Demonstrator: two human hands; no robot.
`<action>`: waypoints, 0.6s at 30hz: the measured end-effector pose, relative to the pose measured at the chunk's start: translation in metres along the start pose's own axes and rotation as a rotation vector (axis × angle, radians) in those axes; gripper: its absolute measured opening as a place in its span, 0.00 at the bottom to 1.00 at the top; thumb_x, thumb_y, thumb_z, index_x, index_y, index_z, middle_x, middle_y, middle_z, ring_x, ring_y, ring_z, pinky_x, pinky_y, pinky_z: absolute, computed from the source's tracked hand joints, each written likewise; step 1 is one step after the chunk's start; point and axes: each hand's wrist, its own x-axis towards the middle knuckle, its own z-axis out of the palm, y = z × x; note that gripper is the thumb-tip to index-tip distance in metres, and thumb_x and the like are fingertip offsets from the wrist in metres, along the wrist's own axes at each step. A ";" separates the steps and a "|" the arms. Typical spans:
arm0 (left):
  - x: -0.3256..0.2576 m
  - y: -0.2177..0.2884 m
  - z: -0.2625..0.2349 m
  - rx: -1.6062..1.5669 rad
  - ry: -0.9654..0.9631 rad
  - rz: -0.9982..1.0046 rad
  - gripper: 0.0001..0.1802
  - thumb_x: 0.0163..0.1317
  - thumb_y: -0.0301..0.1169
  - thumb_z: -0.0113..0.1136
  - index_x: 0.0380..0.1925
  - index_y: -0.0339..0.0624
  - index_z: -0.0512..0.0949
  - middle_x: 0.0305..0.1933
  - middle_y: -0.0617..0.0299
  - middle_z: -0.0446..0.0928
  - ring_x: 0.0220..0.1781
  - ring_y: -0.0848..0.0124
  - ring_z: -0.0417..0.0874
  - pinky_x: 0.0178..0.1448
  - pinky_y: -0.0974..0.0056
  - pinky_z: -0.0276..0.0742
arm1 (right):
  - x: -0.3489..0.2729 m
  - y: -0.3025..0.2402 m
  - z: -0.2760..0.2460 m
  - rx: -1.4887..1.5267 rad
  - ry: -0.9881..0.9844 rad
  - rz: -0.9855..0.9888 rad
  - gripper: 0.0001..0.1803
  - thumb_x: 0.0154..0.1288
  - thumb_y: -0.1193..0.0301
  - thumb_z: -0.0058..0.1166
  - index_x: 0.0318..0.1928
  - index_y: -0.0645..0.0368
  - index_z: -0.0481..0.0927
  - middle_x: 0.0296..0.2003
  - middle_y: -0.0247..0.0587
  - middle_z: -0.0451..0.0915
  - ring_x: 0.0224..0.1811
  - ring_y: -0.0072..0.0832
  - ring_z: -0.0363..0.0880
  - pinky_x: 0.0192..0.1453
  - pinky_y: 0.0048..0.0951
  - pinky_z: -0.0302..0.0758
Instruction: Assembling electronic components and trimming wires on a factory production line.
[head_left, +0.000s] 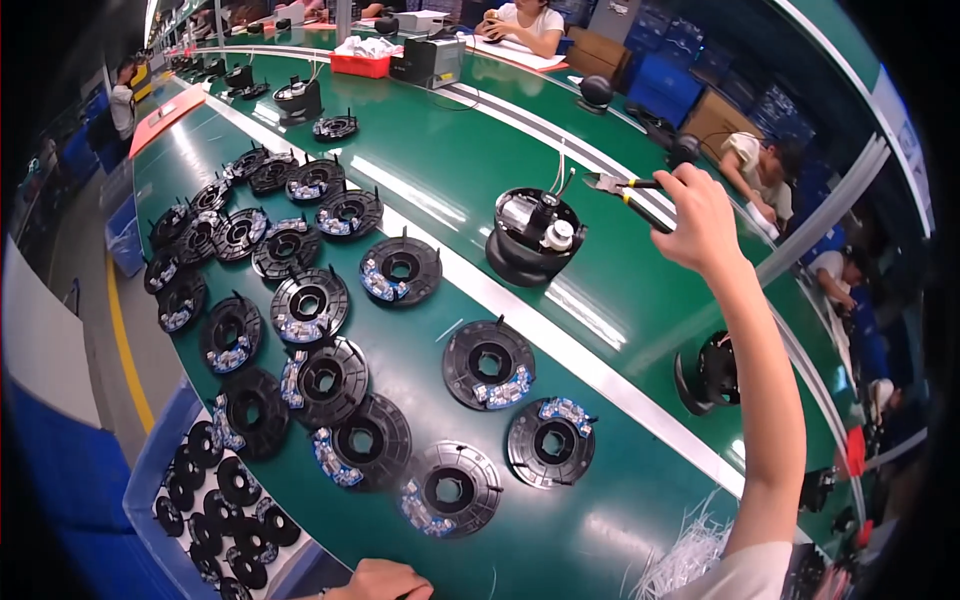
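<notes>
— Green is the bench, and at its near edge the left hand rests, only its top showing; whether it is open or closed cannot be told.

— What lies beside it?

— A blue bin of small black rings to its left, and white shavings to its right. Beyond them, black round discs with blue-and-white parts lie flat, spread in loose rows running away to the far left.

— And the right hand?

— It is raised past the pale strip that crosses the bench, closed around yellow-and-black cutters. The cutter tips point left, just beside the thin wires standing up from a black round housing with a silver motor inside.

— Where does that housing sit?

— On the bench beyond the strip, left of the hand. Another black housing stands to the right of the forearm. Farther off, other people sit along the far side.
</notes>
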 end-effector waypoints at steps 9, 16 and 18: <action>0.002 -0.008 -0.002 -0.110 0.090 0.011 0.04 0.42 0.23 0.58 0.15 0.38 0.73 0.14 0.58 0.69 0.14 0.63 0.71 0.19 0.63 0.66 | 0.025 0.006 0.046 0.067 -0.275 -0.149 0.29 0.27 0.70 0.60 0.40 0.59 0.76 0.33 0.41 0.69 0.40 0.36 0.68 0.43 0.30 0.65; -0.002 -0.011 -0.008 -0.209 0.073 -0.059 0.04 0.43 0.23 0.59 0.16 0.38 0.74 0.14 0.58 0.68 0.14 0.63 0.70 0.19 0.63 0.66 | 0.024 -0.003 0.052 0.087 -0.330 -0.163 0.29 0.28 0.71 0.59 0.41 0.59 0.75 0.33 0.41 0.69 0.40 0.35 0.68 0.46 0.31 0.65; 0.000 -0.011 -0.010 -0.228 0.078 -0.063 0.04 0.43 0.23 0.59 0.16 0.38 0.74 0.14 0.58 0.69 0.14 0.63 0.70 0.19 0.63 0.66 | 0.022 -0.002 0.052 0.085 -0.348 -0.163 0.28 0.28 0.71 0.59 0.40 0.59 0.76 0.34 0.42 0.69 0.40 0.36 0.69 0.45 0.32 0.67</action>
